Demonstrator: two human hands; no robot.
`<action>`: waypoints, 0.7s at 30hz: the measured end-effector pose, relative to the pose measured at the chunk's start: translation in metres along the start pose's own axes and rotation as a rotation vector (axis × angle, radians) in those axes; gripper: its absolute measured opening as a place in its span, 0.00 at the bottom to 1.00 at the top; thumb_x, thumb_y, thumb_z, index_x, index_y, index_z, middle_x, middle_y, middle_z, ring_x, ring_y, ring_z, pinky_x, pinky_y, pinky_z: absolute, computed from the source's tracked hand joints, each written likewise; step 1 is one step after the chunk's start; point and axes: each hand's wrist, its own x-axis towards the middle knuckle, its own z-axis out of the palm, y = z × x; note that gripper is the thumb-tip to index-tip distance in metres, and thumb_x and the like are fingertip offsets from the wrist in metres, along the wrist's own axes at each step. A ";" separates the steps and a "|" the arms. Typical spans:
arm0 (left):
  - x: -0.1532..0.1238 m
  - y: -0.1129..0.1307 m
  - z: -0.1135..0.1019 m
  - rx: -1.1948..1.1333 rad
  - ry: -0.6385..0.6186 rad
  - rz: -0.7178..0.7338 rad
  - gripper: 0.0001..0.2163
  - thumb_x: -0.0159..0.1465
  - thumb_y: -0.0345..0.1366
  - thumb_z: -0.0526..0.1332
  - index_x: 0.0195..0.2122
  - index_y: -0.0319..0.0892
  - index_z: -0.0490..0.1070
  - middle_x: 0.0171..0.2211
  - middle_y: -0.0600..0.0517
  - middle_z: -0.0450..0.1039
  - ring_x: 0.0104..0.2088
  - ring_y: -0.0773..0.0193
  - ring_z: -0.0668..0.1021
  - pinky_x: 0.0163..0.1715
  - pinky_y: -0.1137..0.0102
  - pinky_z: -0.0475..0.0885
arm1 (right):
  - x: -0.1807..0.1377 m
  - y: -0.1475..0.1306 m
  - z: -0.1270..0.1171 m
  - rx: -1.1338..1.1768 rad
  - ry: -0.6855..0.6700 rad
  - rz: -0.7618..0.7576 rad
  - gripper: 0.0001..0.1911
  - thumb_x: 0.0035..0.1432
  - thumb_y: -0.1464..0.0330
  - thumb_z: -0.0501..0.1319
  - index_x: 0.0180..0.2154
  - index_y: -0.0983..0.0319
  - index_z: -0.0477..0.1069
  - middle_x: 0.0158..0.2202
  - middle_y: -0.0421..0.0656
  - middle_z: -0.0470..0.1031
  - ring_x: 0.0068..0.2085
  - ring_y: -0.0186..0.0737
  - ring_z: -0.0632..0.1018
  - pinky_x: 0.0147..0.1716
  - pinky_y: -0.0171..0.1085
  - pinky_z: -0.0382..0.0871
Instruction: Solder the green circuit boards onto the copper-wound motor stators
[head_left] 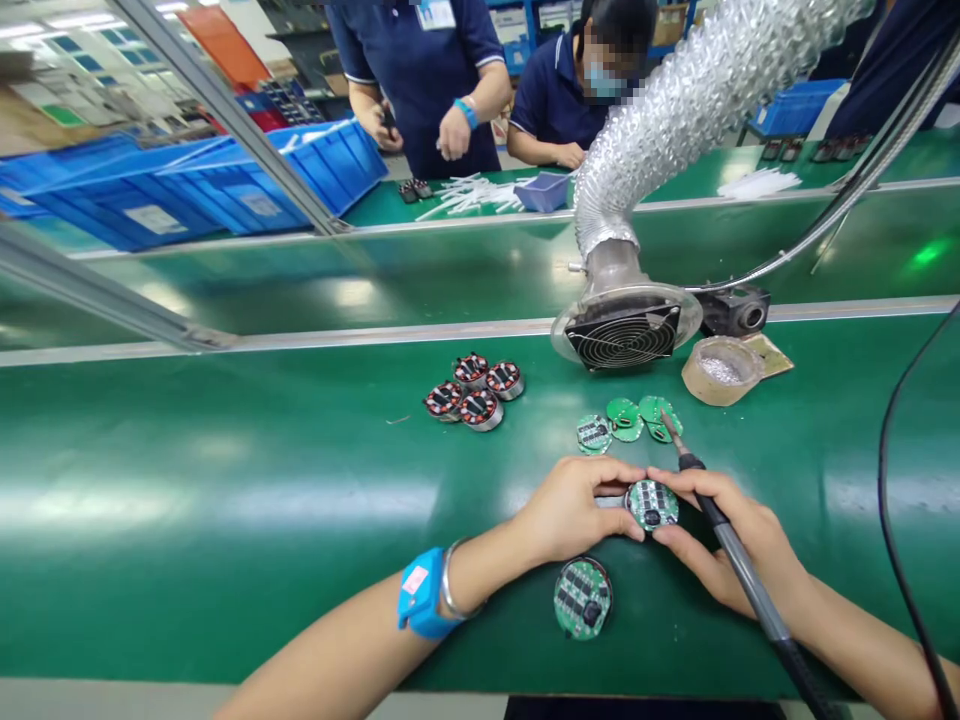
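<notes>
Between the fingers and thumb of my left hand is a round green circuit board with black chips, seemingly on a round base that my fingers mostly hide. My right hand is closed around the far side of the same board. A soldering iron also rests in my right hand, its tip pointing away toward loose round boards. Nearer to me, below my left hand, a second board-topped round unit lies on the green bench.
Several wound motor stators sit to the left. A fume extractor fan hangs ahead, near a round solder pot or tip-cleaner tub. A black cable runs down the right. Two people work across the bench by blue bins.
</notes>
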 end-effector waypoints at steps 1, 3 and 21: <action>0.000 -0.001 0.001 -0.014 0.016 -0.003 0.21 0.44 0.29 0.76 0.41 0.40 0.79 0.41 0.50 0.80 0.43 0.57 0.81 0.50 0.67 0.75 | 0.000 0.000 0.001 0.000 0.006 -0.009 0.19 0.62 0.69 0.61 0.53 0.57 0.60 0.51 0.46 0.76 0.51 0.38 0.78 0.50 0.33 0.74; 0.000 -0.002 0.003 -0.038 0.036 -0.012 0.20 0.43 0.29 0.76 0.40 0.40 0.80 0.40 0.51 0.80 0.43 0.57 0.81 0.49 0.68 0.76 | -0.001 -0.001 0.002 0.010 0.021 -0.024 0.17 0.62 0.70 0.60 0.52 0.58 0.61 0.51 0.48 0.76 0.52 0.38 0.77 0.50 0.32 0.74; -0.005 -0.008 -0.008 -0.174 0.024 -0.131 0.20 0.50 0.35 0.73 0.45 0.40 0.78 0.47 0.45 0.79 0.47 0.53 0.80 0.52 0.56 0.74 | 0.001 0.012 -0.007 0.141 -0.036 0.091 0.26 0.55 0.66 0.68 0.53 0.55 0.62 0.53 0.45 0.75 0.50 0.45 0.79 0.48 0.40 0.76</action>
